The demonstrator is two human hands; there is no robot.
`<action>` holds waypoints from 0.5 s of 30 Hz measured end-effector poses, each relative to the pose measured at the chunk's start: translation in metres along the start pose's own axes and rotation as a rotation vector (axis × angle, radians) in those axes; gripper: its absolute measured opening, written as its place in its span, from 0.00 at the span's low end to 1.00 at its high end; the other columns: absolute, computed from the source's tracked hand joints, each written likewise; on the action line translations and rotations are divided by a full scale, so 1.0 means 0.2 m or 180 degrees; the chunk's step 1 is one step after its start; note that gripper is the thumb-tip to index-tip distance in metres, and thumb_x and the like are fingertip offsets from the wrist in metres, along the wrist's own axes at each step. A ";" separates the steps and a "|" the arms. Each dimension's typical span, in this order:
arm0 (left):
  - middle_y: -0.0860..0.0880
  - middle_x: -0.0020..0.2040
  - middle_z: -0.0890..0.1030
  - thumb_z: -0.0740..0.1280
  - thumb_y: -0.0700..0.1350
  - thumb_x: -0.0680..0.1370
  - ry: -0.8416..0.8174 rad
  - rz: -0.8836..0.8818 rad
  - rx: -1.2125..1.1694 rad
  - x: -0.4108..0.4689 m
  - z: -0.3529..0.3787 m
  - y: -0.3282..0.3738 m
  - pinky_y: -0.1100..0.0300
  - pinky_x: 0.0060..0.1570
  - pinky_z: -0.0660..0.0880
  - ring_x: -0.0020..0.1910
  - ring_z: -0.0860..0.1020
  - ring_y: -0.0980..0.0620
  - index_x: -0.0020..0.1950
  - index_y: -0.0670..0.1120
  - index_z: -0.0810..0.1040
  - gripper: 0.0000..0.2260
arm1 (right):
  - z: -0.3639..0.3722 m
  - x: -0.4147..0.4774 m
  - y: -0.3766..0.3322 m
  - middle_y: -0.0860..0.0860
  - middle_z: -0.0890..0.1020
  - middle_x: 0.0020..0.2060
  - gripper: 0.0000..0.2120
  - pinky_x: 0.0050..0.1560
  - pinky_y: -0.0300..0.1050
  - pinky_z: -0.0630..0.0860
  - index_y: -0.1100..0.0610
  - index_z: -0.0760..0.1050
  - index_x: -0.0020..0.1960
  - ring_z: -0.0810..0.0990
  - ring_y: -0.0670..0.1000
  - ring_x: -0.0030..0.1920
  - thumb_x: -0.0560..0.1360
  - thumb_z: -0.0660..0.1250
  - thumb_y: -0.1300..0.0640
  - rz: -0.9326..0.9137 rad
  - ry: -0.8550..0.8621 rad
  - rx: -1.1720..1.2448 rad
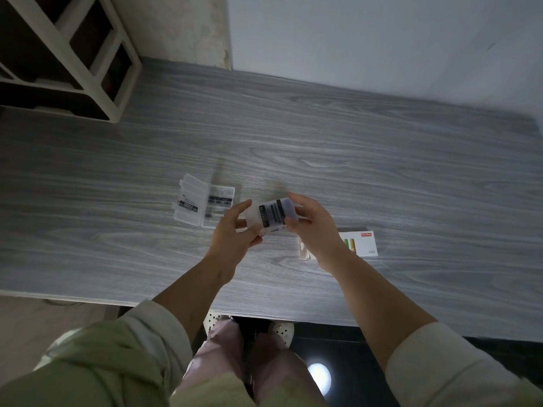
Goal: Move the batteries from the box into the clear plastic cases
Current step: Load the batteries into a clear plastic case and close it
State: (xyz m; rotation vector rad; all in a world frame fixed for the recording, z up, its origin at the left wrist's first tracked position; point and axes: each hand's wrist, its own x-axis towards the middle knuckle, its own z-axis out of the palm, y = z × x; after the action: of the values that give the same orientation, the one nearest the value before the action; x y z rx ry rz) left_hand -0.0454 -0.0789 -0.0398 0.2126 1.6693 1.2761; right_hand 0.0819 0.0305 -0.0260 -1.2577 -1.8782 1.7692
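Observation:
Both hands hold one clear plastic case (271, 215) with a black label, lifted a little above the grey table (323, 148). My left hand (235, 233) grips its left end and my right hand (311, 227) grips its right end. A second clear case (202, 204) lies open flat on the table to the left, black labels showing on it. The white battery box (363, 243) with green and orange printed batteries lies to the right, partly hidden by my right wrist. A small clear piece (304, 252) lies by the box's left end.
A white shelf unit (88, 69) with dark compartments stands at the table's back left corner. A pale wall runs behind the table. The table's near edge is just above my legs and white shoes (282, 333) on the dark floor.

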 end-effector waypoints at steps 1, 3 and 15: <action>0.41 0.58 0.76 0.69 0.34 0.75 -0.0014 -0.0007 0.0009 0.00 0.00 0.00 0.51 0.54 0.80 0.55 0.80 0.45 0.69 0.52 0.70 0.26 | 0.00 0.00 0.00 0.53 0.82 0.52 0.17 0.55 0.50 0.79 0.41 0.79 0.44 0.81 0.49 0.52 0.74 0.66 0.65 -0.0010 -0.0001 -0.0037; 0.41 0.57 0.76 0.70 0.34 0.74 -0.0039 -0.0032 0.0027 0.00 0.01 -0.01 0.50 0.54 0.80 0.55 0.80 0.45 0.70 0.51 0.69 0.27 | 0.00 0.02 0.00 0.51 0.83 0.48 0.14 0.54 0.53 0.79 0.46 0.80 0.47 0.81 0.51 0.51 0.74 0.64 0.64 -0.0040 0.0001 -0.0181; 0.41 0.49 0.83 0.74 0.46 0.73 -0.0030 -0.0377 0.0354 0.05 0.04 -0.03 0.52 0.48 0.82 0.46 0.84 0.44 0.68 0.47 0.66 0.27 | 0.04 0.16 0.03 0.50 0.79 0.57 0.16 0.56 0.41 0.70 0.55 0.75 0.64 0.75 0.48 0.56 0.81 0.54 0.60 0.0110 0.0082 -0.0696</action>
State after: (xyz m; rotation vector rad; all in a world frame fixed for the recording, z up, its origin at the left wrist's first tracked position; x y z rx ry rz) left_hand -0.0414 -0.0698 -0.0502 0.1832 1.7207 1.0943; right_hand 0.0599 0.0469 -0.0445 -1.3875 -2.0930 1.5892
